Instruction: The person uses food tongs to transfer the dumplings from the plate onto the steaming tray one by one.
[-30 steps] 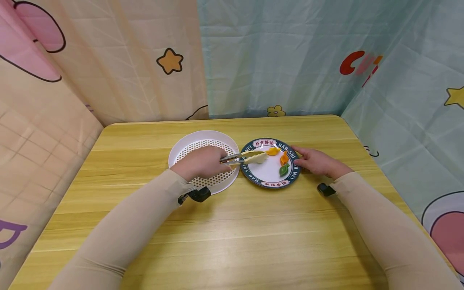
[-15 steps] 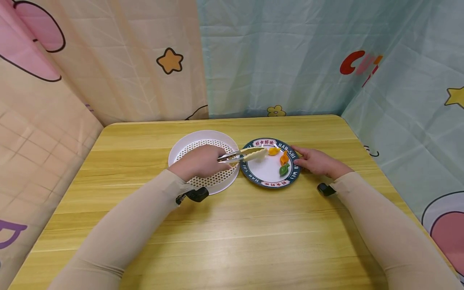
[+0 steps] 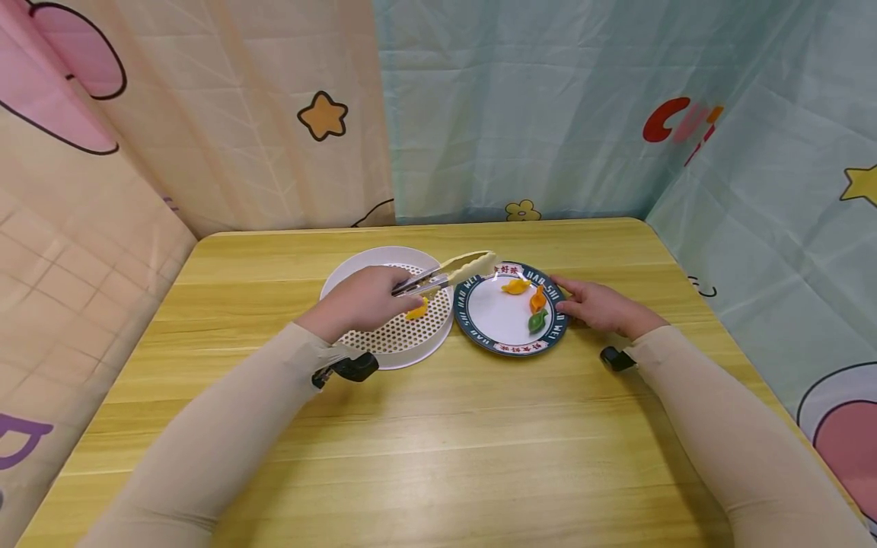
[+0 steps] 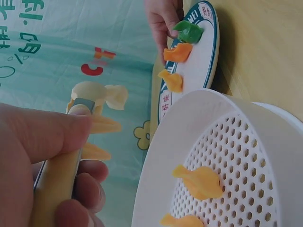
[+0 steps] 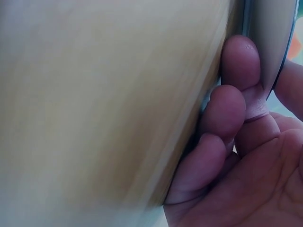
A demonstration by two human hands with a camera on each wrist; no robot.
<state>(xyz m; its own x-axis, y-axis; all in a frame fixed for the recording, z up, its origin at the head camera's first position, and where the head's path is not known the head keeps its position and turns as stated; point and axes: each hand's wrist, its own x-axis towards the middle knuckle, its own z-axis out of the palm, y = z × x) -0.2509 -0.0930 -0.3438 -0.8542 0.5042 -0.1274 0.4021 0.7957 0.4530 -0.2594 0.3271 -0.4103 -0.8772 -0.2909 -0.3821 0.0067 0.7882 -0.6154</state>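
Left grip (image 3: 366,299), clasping tongs (image 3: 467,268), moved left; only right wrist view reveals right grip (image 3: 598,307) holding plate's (image 3: 499,320) underside.

Wood-grain table (image 3: 438,434); behind it, peach curtain (image 3: 240,160) with 1 orange star (image 3: 323,116), pale-blue curtain (image 3: 521,99) with 1 yellow flower (image 3: 522,211).

My tongs (image 3: 467,269) are silver and cream. My white plate (image 3: 489,312), teal-rimmed with white lettering, shows a yellow piece (image 3: 516,287) at twelve o'clock, an orange piece (image 3: 537,299) at two, a green piece (image 3: 537,321) at four.
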